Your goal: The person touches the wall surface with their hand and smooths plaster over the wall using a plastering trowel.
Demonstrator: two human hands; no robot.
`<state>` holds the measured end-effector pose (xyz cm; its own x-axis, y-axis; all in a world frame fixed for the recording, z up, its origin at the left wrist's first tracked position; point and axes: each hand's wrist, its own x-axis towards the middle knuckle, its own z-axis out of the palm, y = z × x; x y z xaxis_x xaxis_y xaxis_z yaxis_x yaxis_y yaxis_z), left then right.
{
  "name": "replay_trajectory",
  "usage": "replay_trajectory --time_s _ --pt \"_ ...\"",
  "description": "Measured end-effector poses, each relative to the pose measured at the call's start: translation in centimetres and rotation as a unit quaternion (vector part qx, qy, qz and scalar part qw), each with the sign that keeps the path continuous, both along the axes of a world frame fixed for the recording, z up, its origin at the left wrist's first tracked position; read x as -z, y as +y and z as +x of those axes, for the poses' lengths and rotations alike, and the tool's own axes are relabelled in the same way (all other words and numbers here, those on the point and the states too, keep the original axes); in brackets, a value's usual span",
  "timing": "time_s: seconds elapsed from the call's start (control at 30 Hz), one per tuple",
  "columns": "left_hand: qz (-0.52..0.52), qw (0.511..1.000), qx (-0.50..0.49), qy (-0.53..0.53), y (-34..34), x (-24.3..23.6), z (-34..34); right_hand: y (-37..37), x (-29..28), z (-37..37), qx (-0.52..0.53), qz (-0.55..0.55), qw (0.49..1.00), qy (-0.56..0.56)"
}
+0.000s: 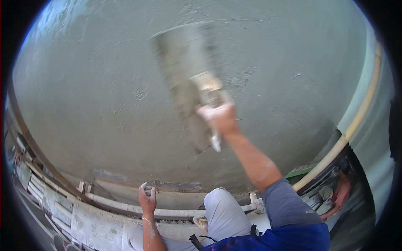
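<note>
My right hand (220,115) is wrapped round the pale handle of a long rectangular plastering trowel (178,62). The trowel's wide grey blade lies tilted over the wet grey plaster wall (284,83) and is blurred by motion. Whether the whole blade touches the plaster, I cannot tell. Lower down, my left hand (147,201) is raised near the foot of the wall, away from the trowel. Its fingers are loosely bent, with a gap to the thumb, and whitened with plaster; nothing shows in them.
A bamboo pole (349,129) slants along the wall's right side, and a dark pole (46,159) along its left. Another pole (121,206) crosses below, by planks (94,224). My bent knee (224,209) is close to the wall. Another person (340,192) is low at the right.
</note>
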<state>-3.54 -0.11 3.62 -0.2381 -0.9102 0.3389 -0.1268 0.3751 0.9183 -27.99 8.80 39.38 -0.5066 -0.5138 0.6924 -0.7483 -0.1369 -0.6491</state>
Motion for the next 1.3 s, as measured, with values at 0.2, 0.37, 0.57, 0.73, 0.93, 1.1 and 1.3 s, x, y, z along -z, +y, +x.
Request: replay_trajectory --time_s 0.2,0.37,0.57,0.73,0.93,1.1,1.3 --pt "-0.023 0.999 0.022 -0.042 0.2 -1.0 -2.7 6.4 0.1 -7.8 -0.285 0.017 0.923 -0.257" --pt "-0.048 0.998 0.010 -0.047 -0.4 -0.7 -2.0 0.2 6.2 -3.4 -0.208 0.030 0.953 -0.218" --pt "-0.015 0.999 0.011 -0.030 -0.4 -1.7 -1.4 -11.0 5.9 5.5 -0.336 0.062 0.927 -0.156" --pt "0.024 1.000 -0.009 -0.010 -1.9 -2.2 -0.5 -22.0 3.5 13.6 -0.348 0.111 0.925 -0.103" --pt "0.036 0.998 -0.029 0.042 -3.9 -1.2 1.6 -34.0 -0.3 20.7 -0.269 0.151 0.951 -0.037" --pt "0.040 0.997 -0.049 0.051 -5.3 -1.0 0.8 -38.5 -1.6 18.5 -0.163 0.194 0.967 0.028" --pt "0.022 0.999 -0.046 0.015 -5.5 -0.6 1.5 -35.5 -9.8 19.3 -0.096 0.220 0.967 0.081"
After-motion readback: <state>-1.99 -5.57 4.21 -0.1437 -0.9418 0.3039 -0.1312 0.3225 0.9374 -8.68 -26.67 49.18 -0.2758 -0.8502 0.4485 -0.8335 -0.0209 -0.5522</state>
